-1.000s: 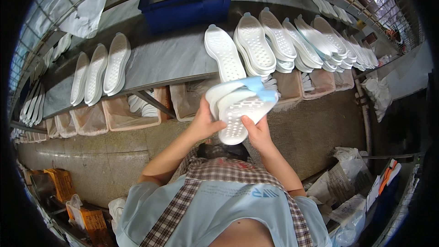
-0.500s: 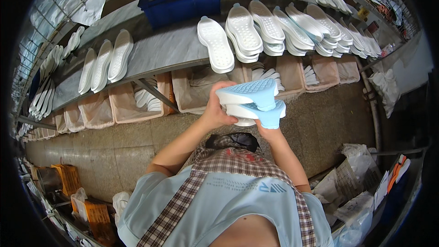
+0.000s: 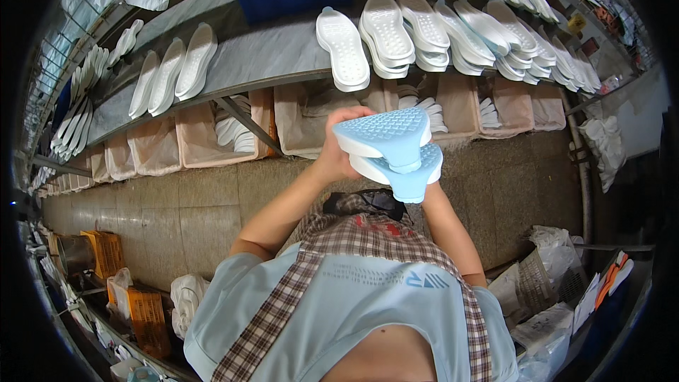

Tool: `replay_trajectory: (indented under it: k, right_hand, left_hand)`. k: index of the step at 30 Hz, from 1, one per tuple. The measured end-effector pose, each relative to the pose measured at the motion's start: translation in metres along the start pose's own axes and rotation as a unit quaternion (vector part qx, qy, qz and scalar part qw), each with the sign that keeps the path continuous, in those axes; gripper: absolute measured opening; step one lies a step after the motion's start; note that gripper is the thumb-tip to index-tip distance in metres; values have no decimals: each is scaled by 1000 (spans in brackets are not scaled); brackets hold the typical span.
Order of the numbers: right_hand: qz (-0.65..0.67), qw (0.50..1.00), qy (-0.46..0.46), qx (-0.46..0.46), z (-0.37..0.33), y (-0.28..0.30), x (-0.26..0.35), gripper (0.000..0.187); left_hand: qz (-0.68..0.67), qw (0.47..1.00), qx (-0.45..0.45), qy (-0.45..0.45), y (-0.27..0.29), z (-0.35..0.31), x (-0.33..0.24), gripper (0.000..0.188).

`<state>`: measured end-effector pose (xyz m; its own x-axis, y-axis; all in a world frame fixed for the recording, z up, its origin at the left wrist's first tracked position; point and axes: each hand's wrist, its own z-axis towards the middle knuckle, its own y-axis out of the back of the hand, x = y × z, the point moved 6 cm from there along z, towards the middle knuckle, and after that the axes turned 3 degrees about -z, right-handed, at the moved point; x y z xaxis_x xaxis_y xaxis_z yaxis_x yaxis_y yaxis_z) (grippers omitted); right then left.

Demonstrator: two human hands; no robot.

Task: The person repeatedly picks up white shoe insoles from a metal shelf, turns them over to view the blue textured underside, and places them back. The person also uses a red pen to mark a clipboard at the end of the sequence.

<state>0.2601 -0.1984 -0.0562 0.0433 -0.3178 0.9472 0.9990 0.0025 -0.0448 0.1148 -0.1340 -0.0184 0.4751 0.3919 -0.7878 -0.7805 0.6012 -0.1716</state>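
Behind the hands runs a long grey metal shelf [image 3: 269,56] lined with white rubber shoe soles [image 3: 343,48], treads up. Left hand [image 3: 338,150] grips two stacked pale-blue rubber soles [image 3: 392,148] chest-high before it, treads toward the face, seemingly for inspection; right hand hides beneath, grip unclear

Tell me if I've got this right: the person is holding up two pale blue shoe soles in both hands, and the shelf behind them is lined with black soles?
Not quite. The head view shows the soles on the shelf are white, not black. The rest holds: two pale blue shoe soles are held up, the left hand gripping them at one side and the right hand mostly hidden beneath them.
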Motion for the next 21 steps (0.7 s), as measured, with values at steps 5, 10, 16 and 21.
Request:
replay_trajectory:
  k: [5, 10, 16, 21]
  right_hand:
    - [-9, 999, 36, 16, 1, -3, 8, 82]
    - [-67, 996, 62, 10, 3, -6, 15, 85]
    - [-31, 999, 21, 17, 7, -4, -2, 89]
    - [-19, 1000, 0, 15, 10, -2, -15, 90]
  left_hand:
    - [-11, 1000, -2, 17, 4, -1, 5, 82]
    - [-18, 1000, 11, 6, 5, 2, 6, 88]
    - [-10, 998, 47, -27, 8, 6, 1, 88]
    - [-27, 998, 43, -34, 11, 6, 4, 88]
